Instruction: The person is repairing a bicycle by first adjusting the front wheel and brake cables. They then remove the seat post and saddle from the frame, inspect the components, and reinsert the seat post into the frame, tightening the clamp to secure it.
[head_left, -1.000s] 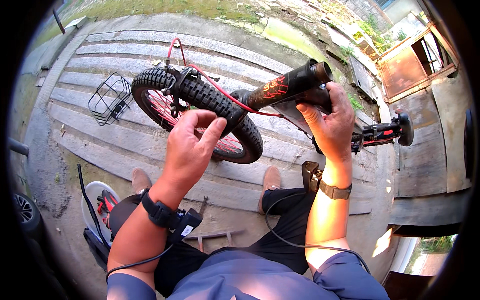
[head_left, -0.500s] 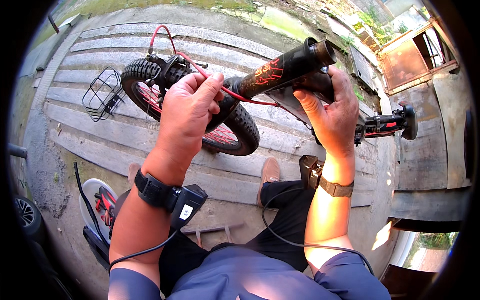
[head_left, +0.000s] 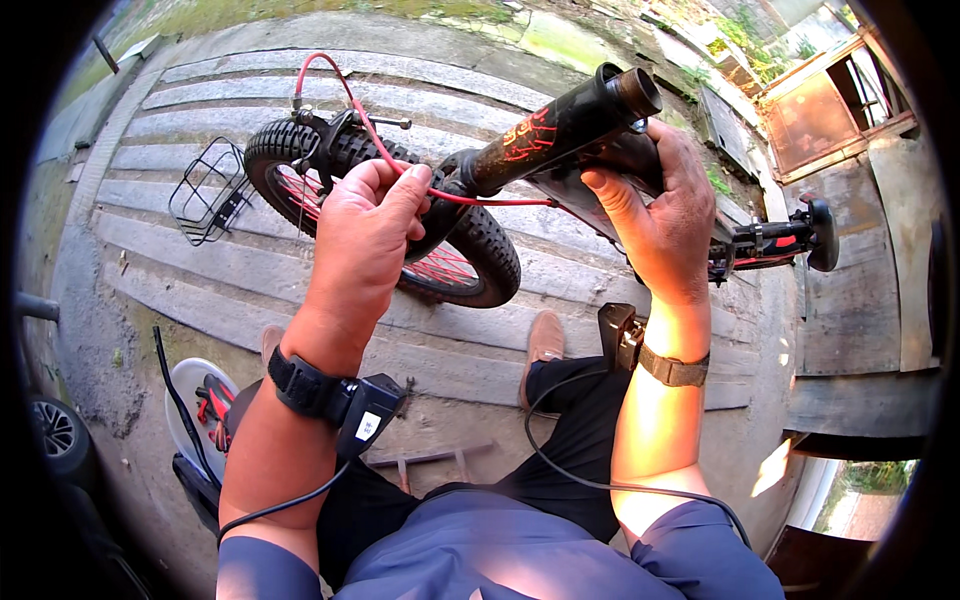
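A bicycle stands tilted in front of me, with a bare threaded tube end topping its black head tube (head_left: 540,138). My left hand (head_left: 358,240) pinches a red cable (head_left: 490,202) between thumb and fingers. This cable arches up from the brake (head_left: 330,140) at the knobbly front wheel (head_left: 490,262) and runs on under the head tube. Beside the tube's upper end, my right hand (head_left: 675,215) is closed around the bicycle frame (head_left: 600,200). Its thumb lies on the near side; its fingertips are partly hidden behind the frame.
A black wire basket (head_left: 212,200) lies on the slatted concrete at the left. Nearer me, a pale tub (head_left: 190,385) holds red and black tools. The bicycle saddle (head_left: 823,234) points toward wooden boards (head_left: 845,270) on the right. A small wheel (head_left: 58,428) is at the left edge.
My left hand has shifted slightly down and left along with the red cable. The head tube has tipped a little up and left, and my right hand has stayed on the frame.
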